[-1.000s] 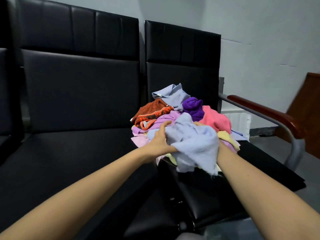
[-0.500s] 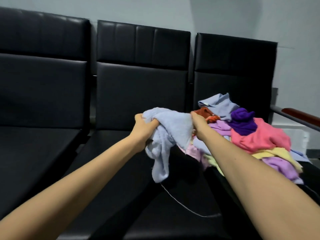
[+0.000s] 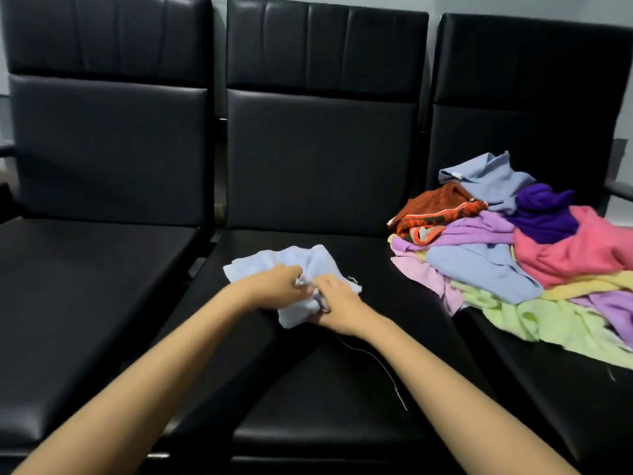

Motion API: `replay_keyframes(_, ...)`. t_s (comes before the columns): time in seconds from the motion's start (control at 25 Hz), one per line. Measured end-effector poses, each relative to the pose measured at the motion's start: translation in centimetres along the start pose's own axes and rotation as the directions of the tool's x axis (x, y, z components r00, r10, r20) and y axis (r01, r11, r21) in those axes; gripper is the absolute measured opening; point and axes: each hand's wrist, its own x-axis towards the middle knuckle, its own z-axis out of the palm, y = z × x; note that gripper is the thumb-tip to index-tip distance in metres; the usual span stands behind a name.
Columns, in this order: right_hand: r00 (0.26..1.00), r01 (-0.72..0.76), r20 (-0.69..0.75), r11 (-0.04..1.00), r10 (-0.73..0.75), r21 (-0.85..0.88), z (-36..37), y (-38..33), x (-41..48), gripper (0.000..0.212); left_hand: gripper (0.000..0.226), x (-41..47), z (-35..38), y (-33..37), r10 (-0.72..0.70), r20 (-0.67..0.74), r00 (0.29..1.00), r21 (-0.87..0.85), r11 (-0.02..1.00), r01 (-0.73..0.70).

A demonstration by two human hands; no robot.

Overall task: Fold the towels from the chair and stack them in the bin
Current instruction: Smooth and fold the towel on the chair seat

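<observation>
A thin thread point(image 3: 385, 370) is seen lying across the near half of the middle chair point(image 3: 325, 399), running from under the right wrist toward that chair's front edge. Further in, about the centre of the middle chair's cushion, a pale blue towel point(image 3: 308, 262) is laid in a crumpled heap, touching the cushion. It is grasped by both hands. The left hand point(image 3: 274, 286) is set on the towel's left part with fingers curled into the cloth, and the right hand point(image 3: 337, 299) is closed on a bunched fold at its near right edge. The fingertips of the two hands are brought close together over the towel; whether they touch cannot be told.

To the right of the middle chair, on the next cushion, a loose pile point(image 3: 496, 265) of unfolded towels is heaped, its left edge lying just beside the middle chair. Green, lilac, blue, pink, purple and orange-patterned pieces are mixed in it. To the left of the middle chair, a third black chair point(image 3: 85, 269) is placed. Behind the middle chair, a pale wall point(image 3: 513, 5) is seen.
</observation>
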Motion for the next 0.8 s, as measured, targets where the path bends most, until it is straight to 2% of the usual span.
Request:
replay_keyframes(0.04,0.993,-0.02,-0.112,0.995,0.031,0.101,-0.6,0.2,0.4,0.017,0.019,0.1,-1.0,-0.3,0.048,-0.027,0.998,-0.051,0.997,-0.05)
replay_keyframes(0.08,0.956,-0.075,-0.267,0.982,0.121,0.175,-1.4,0.8,1.0,0.004,0.023,0.3,-1.6,-0.8,0.095,-0.131,0.987,-0.14,0.984,-0.114)
replay_keyframes(0.12,0.894,-0.123,-0.387,0.954,0.226,0.272,-2.5,1.2,1.3,0.007,0.023,0.6,-1.8,-1.3,0.071,-0.253,0.965,-0.261,0.955,-0.139)
replay_keyframes(0.16,0.823,-0.141,-0.48,0.928,0.304,0.346,-3.3,1.9,1.4,0.008,0.026,1.0,-1.8,-1.8,-0.011,-0.366,0.93,-0.388,0.91,-0.142)
replay_keyframes(0.2,0.779,-0.117,-0.533,0.912,0.33,0.394,-3.9,2.4,1.5,0.007,0.03,1.6,-1.5,-2.4,-0.103,-0.452,0.886,-0.466,0.874,-0.136)
replay_keyframes(0.24,0.748,-0.122,-0.576,0.922,0.329,0.368,-4.1,2.6,1.6,0.005,0.034,1.8,-1.2,-2.7,-0.181,-0.496,0.849,-0.52,0.845,-0.123)
replay_keyframes(0.28,0.739,-0.176,-0.591,0.939,0.325,0.297,-4.2,2.8,1.7,0.005,0.038,1.8,-1.1,-2.9,-0.236,-0.522,0.82,-0.537,0.838,-0.1)
replay_keyframes(0.32,0.734,-0.27,-0.592,0.943,0.333,0.195,-4.0,3.0,1.9,0.012,0.038,2.1,-1.0,-3.5,-0.249,-0.564,0.787,-0.458,0.888,-0.048)
replay_keyframes(0.36,0.74,-0.36,-0.571,0.926,0.356,0.111,-4.0,2.9,1.9,0.02,0.035,2.2,-1.1,-4.0,-0.224,-0.614,0.757,-0.289,0.956,0.049)
replay_keyframes(0.4,0.746,-0.388,-0.556,0.918,0.366,0.084,-4.1,2.7,1.9,0.027,0.031,1.9,-1.5,-4.0,-0.172,-0.635,0.753,-0.146,0.984,0.103)
replay_keyframes(0.44,0.775,-0.325,-0.53,0.936,0.344,0.132,-4.4,1.9,1.9,0.032,0.026,1.7,-2.1,-4.0,-0.11,-0.605,0.789,-0.107,0.993,0.056)
replay_keyframes(0.48,0.829,-0.189,-0.488,0.958,0.272,0.214,-4.7,0.9,2.0,0.039,0.02,1.5,-2.8,-3.9,-0.011,-0.55,0.835,-0.188,0.976,-0.111)
replay_keyframes(0.52,0.894,-0.044,-0.41,0.946,0.182,0.322,-4.7,-0.5,1.9,0.05,0.013,1.1,-3.5,-3.3,0.115,-0.492,0.863,-0.325,0.896,-0.304)
replay_keyframes(0.56,0.943,0.05,-0.318,0.907,0.094,0.417,-4.1,-1.8,1.9,0.064,0.011,0.5,-4.2,-2.3,0.226,-0.473,0.852,-0.426,0.787,-0.446)
replay_keyframes(0.6,0.97,0.083,-0.242,0.886,0.033,0.456,-3.1,-3.2,1.6,0.071,0.011,0.4,-4.6,-1.5,0.292,-0.491,0.821,-0.487,0.689,-0.537)
replay_keyframes(0.64,0.98,0.073,-0.199,0.879,0.025,0.471,-2.0,-4.0,1.6,0.068,0.011,0.3,-4.9,-0.7,0.309,-0.533,0.788,-0.527,0.607,-0.595)
replay_keyframes(0.72,0.962,-0.002,-0.236,0.866,0.139,0.501,-0.5,-3.8,1.8,0.036,0.011,0.8,-5.2,0.0,0.25,-0.616,0.747,-0.561,0.526,-0.639)
replay_keyframes(0.76,0.934,-0.04,-0.29,0.869,0.207,0.493,-0.7,-3.1,1.8,0.02,0.013,1.4,-5.2,-0.2,0.212,-0.654,0.726,-0.536,0.547,-0.643)
replay_keyframes(0.8,0.908,-0.073,-0.331,0.875,0.256,0.479,-1.1,-2.2,1.7,0.011,0.015,1.9,-5.1,-0.8,0.18,-0.68,0.71,-0.483,0.619,-0.62)
